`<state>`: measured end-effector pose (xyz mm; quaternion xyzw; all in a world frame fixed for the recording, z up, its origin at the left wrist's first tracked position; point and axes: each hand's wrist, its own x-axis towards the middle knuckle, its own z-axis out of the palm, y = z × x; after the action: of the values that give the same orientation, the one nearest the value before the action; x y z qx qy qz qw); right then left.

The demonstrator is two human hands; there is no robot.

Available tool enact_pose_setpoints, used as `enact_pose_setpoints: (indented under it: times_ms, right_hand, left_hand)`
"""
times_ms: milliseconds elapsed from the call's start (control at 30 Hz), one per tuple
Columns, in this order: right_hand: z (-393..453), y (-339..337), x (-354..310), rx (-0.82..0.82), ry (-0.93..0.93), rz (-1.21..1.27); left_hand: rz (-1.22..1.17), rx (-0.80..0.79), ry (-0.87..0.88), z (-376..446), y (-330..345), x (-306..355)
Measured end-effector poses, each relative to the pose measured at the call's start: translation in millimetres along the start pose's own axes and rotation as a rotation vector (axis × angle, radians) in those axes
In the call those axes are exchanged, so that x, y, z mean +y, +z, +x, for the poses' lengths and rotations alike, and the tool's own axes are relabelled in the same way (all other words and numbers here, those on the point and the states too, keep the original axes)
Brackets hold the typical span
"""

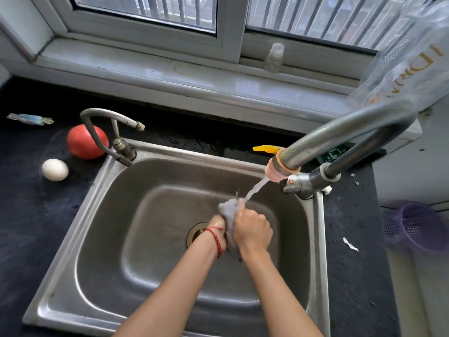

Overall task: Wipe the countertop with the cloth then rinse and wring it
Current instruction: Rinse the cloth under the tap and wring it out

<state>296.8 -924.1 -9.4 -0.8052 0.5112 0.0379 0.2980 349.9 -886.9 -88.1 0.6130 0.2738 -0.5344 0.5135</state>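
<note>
Both hands over the sink [102,239]: left hand [217,227] and right hand [252,231] fingers clamped on the grey cloth [228,210], under the running tap [281,170] stream.

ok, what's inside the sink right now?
Both hands, left and right, grip the cloth under the running water over the sink. The drain shows partly; the left hand hides the rest.
</note>
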Motion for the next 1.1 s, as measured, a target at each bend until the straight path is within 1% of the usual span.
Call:
enact_pose_setpoints:
  times_ms: [33,67,100,133,167,233,300,333,367,400,467,500,533,600,667,700,733,800,833,867,900,933,1000,1033,1067,1100]
  right_hand:
    - [9,0,2,0.009,0.038,0.026]
    - [17,2,3,0.011,0.09,0.104]
    - [24,6,7,0.022,0.12,0.172]
    - [26,7,8,0.034,0.148,0.262]
    - [28,8,9,0.054,0.143,0.369]
    - [29,4,12,0.06,0.11,0.577]
    - [29,0,16,-0.004,0.046,0.684]
    - [26,0,15,-0.051,0.029,0.703]
    - [21,1,14,-0.099,0.004,0.719]
    - [17,4,13,-0.169,-0.002,0.748]
    - [9,7,12,-0.306,0.009,0.771]
    - [7,7,14,-0.34,0.014,0.733]
    - [8,6,18,-0.342,0.0,0.667]
    - [11,3,22,-0.262,-0.064,0.56]
    - [11,2,22,-0.164,-0.06,0.587]
    - [12,1,21,-0.17,-0.04,0.64]
    - [14,2,23,-0.198,-0.007,0.699]
    - [19,1,26,-0.337,0.075,0.773]
    - [22,-1,28,-0.413,0.082,0.775]
    - [23,-2,30,-0.453,0.067,0.756]
    - [24,-3,31,-0.43,0.034,0.713]
    - [26,-3,31,-0.352,-0.015,0.663]
    - [29,1,31,-0.141,-0.087,0.536]
    - [27,1,29,-0.058,-0.113,0.521]
    - [24,0,23,-0.021,-0.135,0.53]
    - [20,1,18,-0.037,-0.149,0.555]
  left_hand:
    - [0.074,-0.067,0.1,-25,-1,10]
    - [0.027,-0.117,0.109,-38,3,14]
    - [-0.047,-0.143,0.126,-21,-3,8]
    - [-0.179,-0.129,0.124,-13,-5,1]
    - [-0.218,-0.052,0.137,-26,-11,3]
    - [-0.23,0.033,0.149,-27,-23,1]
    - [-0.176,0.04,0.111,-35,-28,4]
    - [-0.142,0.018,0.116,-34,-28,6]
    - [-0.116,-0.041,0.115,-37,-24,7]
    - [-0.092,-0.111,0.111,-45,-19,10]
    - [-0.092,-0.304,0.092,-56,-10,15]
    - [-0.123,-0.333,0.098,-51,-8,14]
    - [-0.116,-0.305,0.123,-51,-7,14]
    - [-0.077,-0.215,0.175,-44,-5,12]
    - [-0.029,-0.12,0.259,-44,-4,12]
    - [-0.012,-0.1,0.283,-45,-4,14]
    - [-0.015,-0.107,0.299,-45,-4,14]
    - [-0.037,-0.145,0.328,-47,-8,17]
    - [-0.049,-0.172,0.323,-48,-10,19]
    - [-0.068,-0.213,0.319,-47,-13,18]
    - [-0.073,-0.213,0.31,-48,-15,16]
    - [-0.092,-0.195,0.305,-47,-17,14]
    - [-0.136,-0.083,0.312,-41,-18,11]
    - [-0.131,-0.01,0.308,-35,-18,8]
    - [-0.115,0.029,0.306,-36,-15,6]
    - [-0.085,0.012,0.275,-36,-13,4]
